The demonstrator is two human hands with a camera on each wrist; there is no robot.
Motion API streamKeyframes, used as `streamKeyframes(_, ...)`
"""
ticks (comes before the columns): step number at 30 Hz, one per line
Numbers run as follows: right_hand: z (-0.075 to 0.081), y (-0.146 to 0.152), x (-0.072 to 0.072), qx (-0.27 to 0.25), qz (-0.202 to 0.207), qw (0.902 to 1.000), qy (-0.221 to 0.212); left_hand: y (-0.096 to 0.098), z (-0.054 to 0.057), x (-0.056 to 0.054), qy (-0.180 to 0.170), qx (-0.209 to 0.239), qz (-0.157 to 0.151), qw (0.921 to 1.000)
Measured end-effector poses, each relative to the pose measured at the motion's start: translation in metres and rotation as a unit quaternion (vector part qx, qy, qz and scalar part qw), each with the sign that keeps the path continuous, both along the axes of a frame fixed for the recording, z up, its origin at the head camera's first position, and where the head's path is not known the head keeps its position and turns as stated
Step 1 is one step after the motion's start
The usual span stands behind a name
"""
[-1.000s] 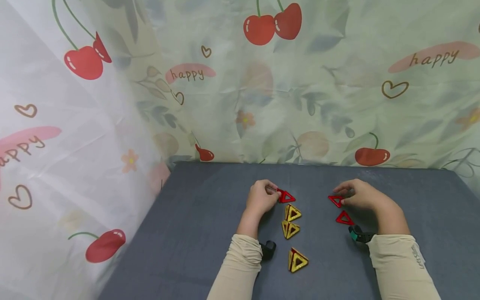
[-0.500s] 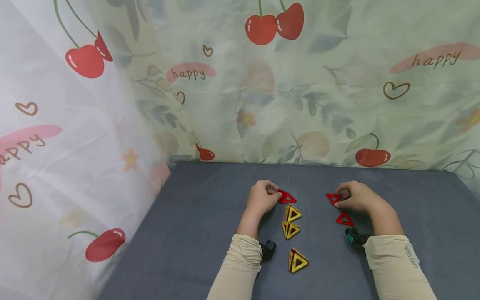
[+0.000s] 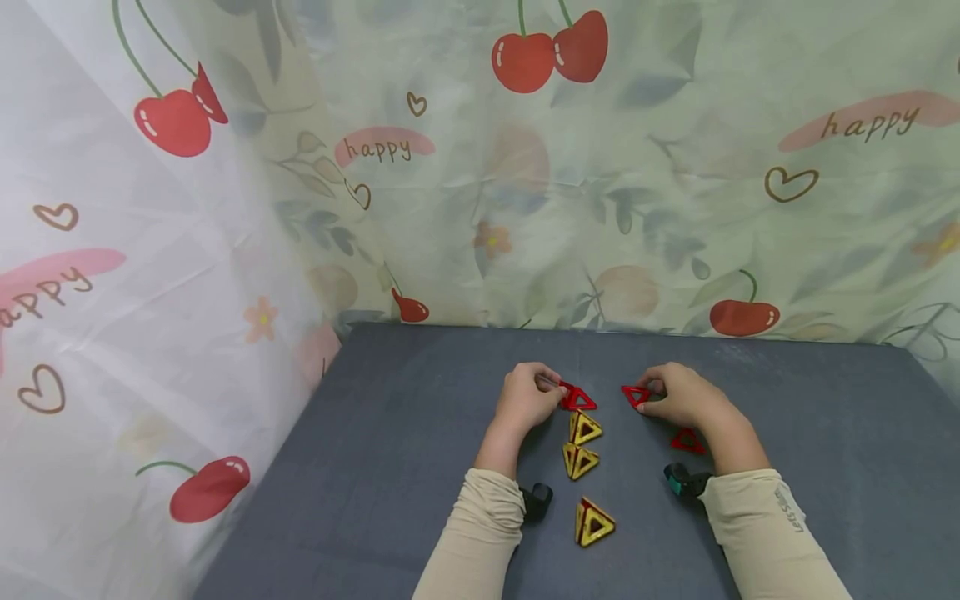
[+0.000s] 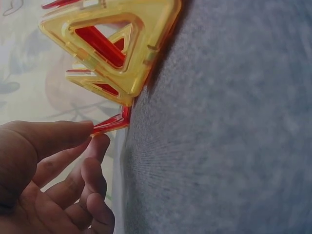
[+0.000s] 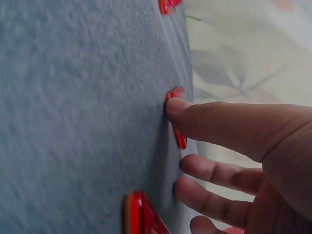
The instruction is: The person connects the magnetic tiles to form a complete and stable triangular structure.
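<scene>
At the far middle of the table my left hand (image 3: 527, 397) pinches a red triangular magnetic tile (image 4: 108, 125) between thumb and finger. This tile stands tilted against another red triangular tile (image 3: 582, 399), which lies flat. To the right, my right hand (image 3: 684, 397) pinches a separate red triangular tile (image 3: 633, 395) low over the table, with the thumb (image 5: 187, 117) covering part of it. A further red triangular tile (image 3: 687, 441) lies by the right wrist. Just nearer than the left hand's tiles, yellow triangular pieces (image 3: 587, 427) with red sides stand in a row.
Another yellow piece in the row (image 3: 581, 461) touches the one behind it. A yellow triangular piece with a red side (image 3: 596, 523) stands apart, closer to me. Dark grey cloth covers the table (image 3: 405, 433). A cherry-print curtain (image 3: 450, 275) hangs along the back and left.
My right hand has slid left with its red tile, closer to the left hand's tiles. The left hand has stayed almost still, keeping its pinch.
</scene>
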State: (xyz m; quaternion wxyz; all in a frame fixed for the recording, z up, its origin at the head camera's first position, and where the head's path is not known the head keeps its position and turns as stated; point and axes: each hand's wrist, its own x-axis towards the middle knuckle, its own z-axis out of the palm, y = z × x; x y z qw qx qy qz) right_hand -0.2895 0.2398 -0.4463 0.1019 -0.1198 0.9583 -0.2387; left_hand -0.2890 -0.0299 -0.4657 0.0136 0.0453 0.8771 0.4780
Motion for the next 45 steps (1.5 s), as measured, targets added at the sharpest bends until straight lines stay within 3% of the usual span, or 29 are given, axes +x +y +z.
streamKeyframes(10, -0.006, -0.026, 0.0, 0.025, 0.0, 0.9995, 0.022, 0.0, 0.001, -0.001, -0.006, 0.001, -0.039, 0.9992)
streamKeyframes(25, -0.01, -0.05, -0.002, -0.009, 0.007, 0.9972, 0.073, 0.003, 0.002, -0.001, -0.019, -0.018, -0.038, 0.9989)
streamKeyframes(34, -0.008, -0.048, 0.001, 0.005, -0.043, 0.9985, 0.032, 0.003, 0.002, 0.001, -0.024, -0.023, -0.041, 0.9986)
streamKeyframes(45, -0.013, -0.05, -0.004, -0.026, -0.034, 0.9984, 0.038, 0.003, 0.002, -0.001, -0.031, -0.018, -0.038, 0.9986)
